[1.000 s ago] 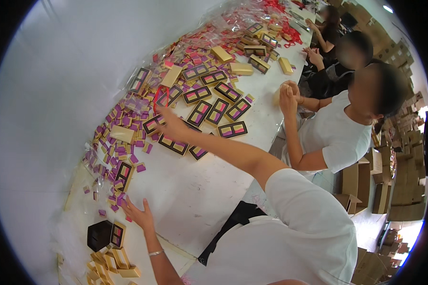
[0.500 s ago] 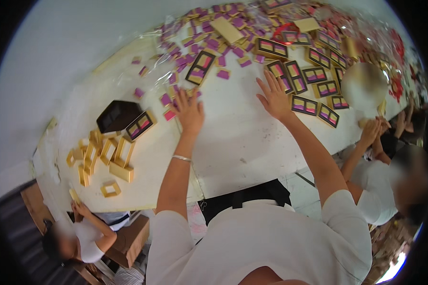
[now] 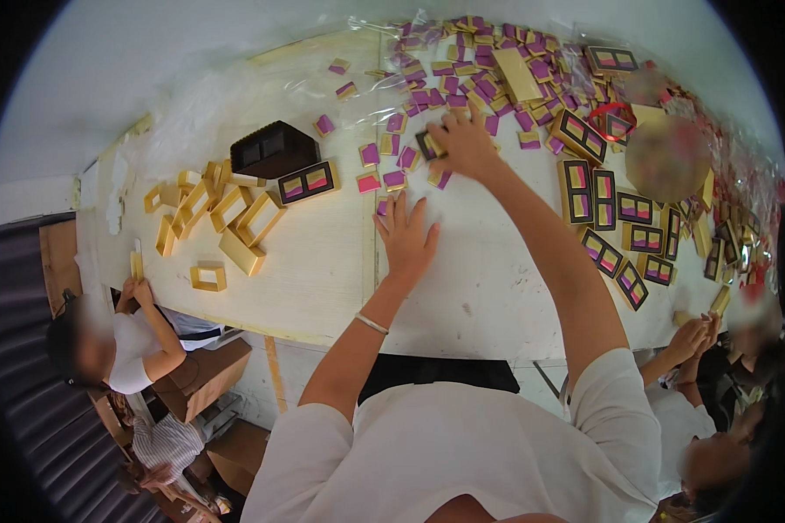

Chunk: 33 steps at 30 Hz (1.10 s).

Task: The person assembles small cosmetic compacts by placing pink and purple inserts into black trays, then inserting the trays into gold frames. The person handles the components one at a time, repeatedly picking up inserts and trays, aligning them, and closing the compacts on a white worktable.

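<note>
My right hand reaches across the table, its fingers closed over a small gold box with a black two-window front; the hand covers much of this box. My left hand lies on the white table with fingers spread, holding nothing. By its fingertips is a small purple-and-gold piece. Several similar pieces, among them a pink-topped piece, are scattered just beyond. To the right stand several black-fronted gold boxes with pink, yellow and purple in their windows, one being an upright box.
At left are empty gold frames, a black container and a windowed box. A heap of purple-and-gold pieces under clear plastic, with a plain gold box, fills the far side. Other people's hands work at both table ends.
My right hand has moved left from beside the grouped boxes onto the lone windowed box. My left hand stays spread on the table. The view has turned left.
</note>
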Tool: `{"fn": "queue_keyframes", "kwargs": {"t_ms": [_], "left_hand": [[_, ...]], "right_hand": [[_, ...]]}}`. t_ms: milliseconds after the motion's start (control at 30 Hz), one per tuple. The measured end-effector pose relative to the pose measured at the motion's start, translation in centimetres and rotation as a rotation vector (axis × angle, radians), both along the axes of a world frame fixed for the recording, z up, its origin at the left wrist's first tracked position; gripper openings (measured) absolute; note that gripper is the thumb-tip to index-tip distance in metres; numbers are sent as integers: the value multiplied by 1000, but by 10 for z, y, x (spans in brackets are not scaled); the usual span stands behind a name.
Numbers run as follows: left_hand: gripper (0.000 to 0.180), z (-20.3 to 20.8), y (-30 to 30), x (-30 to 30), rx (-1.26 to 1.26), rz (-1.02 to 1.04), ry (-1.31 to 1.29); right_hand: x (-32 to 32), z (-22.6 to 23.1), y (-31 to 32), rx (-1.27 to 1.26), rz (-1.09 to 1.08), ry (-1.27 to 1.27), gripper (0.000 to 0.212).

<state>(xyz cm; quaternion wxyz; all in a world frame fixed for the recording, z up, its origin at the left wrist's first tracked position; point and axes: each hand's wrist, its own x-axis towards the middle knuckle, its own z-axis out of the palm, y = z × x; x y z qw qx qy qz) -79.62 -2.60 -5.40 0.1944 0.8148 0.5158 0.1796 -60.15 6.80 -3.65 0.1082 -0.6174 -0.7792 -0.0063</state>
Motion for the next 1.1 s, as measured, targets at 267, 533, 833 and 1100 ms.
{"fn": "queue_keyframes", "kwargs": {"t_ms": [267,533,833,1100], "left_hand": [[44,15,-16,-22,-92,68,-121],[63,16,67,-112,174,149,20],[65,7,132,-152,195,96,405],[56,3,-74,-94,-243,-387,-114]], "right_hand": [[56,73,4,-472,-421,321,89],[18,24,-175,-159,-397,98,70],[5,17,-246,-33,-322,200,73],[-86,26,-236,-195,128,314,74]]}}
